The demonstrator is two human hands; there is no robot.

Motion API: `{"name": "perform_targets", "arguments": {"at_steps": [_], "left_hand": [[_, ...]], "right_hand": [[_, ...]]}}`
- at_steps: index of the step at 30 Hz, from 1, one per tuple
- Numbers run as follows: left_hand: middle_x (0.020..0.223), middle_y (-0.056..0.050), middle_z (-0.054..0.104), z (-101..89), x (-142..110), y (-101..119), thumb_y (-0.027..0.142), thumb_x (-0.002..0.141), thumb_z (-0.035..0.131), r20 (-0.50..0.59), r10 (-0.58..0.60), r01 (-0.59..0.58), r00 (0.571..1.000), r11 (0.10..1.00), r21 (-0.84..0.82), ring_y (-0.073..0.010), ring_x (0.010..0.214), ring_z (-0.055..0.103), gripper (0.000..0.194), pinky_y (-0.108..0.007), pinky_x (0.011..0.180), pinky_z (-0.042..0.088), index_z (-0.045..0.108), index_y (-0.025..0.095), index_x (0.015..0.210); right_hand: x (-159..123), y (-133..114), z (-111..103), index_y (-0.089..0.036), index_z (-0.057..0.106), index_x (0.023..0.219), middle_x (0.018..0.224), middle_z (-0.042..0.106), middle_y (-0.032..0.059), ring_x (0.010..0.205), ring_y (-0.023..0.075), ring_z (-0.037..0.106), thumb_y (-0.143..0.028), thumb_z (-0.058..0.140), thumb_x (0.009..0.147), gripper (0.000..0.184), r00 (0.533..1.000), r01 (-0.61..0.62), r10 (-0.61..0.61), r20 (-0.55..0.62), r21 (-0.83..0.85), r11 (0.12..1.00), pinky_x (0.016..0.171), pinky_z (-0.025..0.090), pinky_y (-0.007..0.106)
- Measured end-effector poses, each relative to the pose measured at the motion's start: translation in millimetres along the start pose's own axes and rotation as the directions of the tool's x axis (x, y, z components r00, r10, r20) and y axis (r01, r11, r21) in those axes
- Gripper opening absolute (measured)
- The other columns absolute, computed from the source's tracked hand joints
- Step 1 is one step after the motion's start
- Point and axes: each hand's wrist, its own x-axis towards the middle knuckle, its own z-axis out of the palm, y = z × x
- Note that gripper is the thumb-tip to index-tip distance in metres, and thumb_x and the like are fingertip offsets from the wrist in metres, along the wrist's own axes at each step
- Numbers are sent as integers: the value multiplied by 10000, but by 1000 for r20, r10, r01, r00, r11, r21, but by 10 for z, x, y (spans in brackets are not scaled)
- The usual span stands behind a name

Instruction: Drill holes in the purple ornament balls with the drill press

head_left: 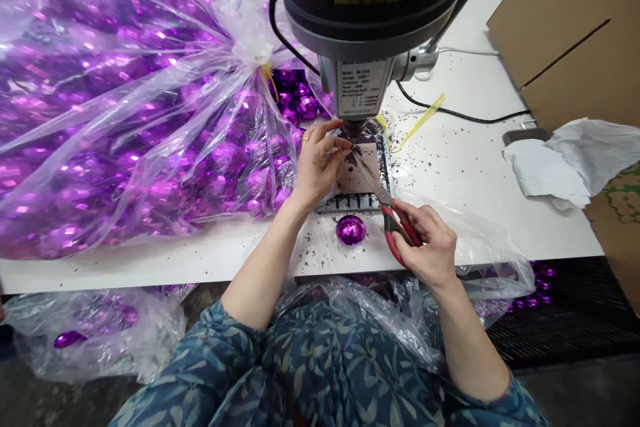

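My right hand (431,247) grips scissors (387,203) by their red and black handles. The blades point up and left over a pale wooden block (367,170) on the base of a small drill press (367,90). Right below the chuck, my left hand (319,163) is pinched closed near the scissor tips. Dark shavings cluster at its fingertips, and whatever lies between them is too small to make out. One shiny purple faceted gem (351,230) lies on the table just in front of the base.
A big tied clear bag (150,120) of purple faceted pieces fills the left side. Dark shavings litter the white table (450,160). Crumpled white paper (547,170) and cardboard boxes (565,33) stand right. A plastic bag (100,327) hangs below the front edge; a black crate (565,320) is lower right.
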Motion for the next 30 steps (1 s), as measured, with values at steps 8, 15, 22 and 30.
{"name": "perform_targets", "arguments": {"at_steps": [8,15,22,30], "left_hand": [[1349,-67,722,42,-48,-48,323,1043,653,-26,-6,5,1000,998,-67,-270,1295,671,122,-515,1177,497,739,244,1008],[1349,-64,724,27,-47,-23,323,1050,635,-14,-12,11,1000,1000,-29,-263,1321,655,129,-501,1166,507,743,256,1024],[1390,-79,705,6,-50,-3,391,1060,617,-14,-6,7,1000,1000,31,-290,1343,626,184,-541,1170,485,740,259,1021],[1447,-68,674,16,-57,5,313,1044,633,-24,1,0,1000,999,44,-302,1379,601,103,-578,1189,458,730,280,1035]], "right_hand": [[-32,-63,-3,-247,720,1302,883,654,-7,727,64,622,-178,675,866,444,990,105,-122,-66,-219,970,621,515,190],[-28,-133,-48,-248,660,1373,895,651,-3,774,64,653,-196,694,864,513,966,199,-254,-50,-482,853,585,458,188],[-72,-155,-80,-276,598,1506,883,678,40,725,95,581,-208,651,894,618,953,247,-302,26,-643,725,570,424,248],[144,-112,-359,-368,657,1447,797,707,23,582,78,363,-199,687,914,561,937,322,-334,103,-631,706,540,212,290]]}}
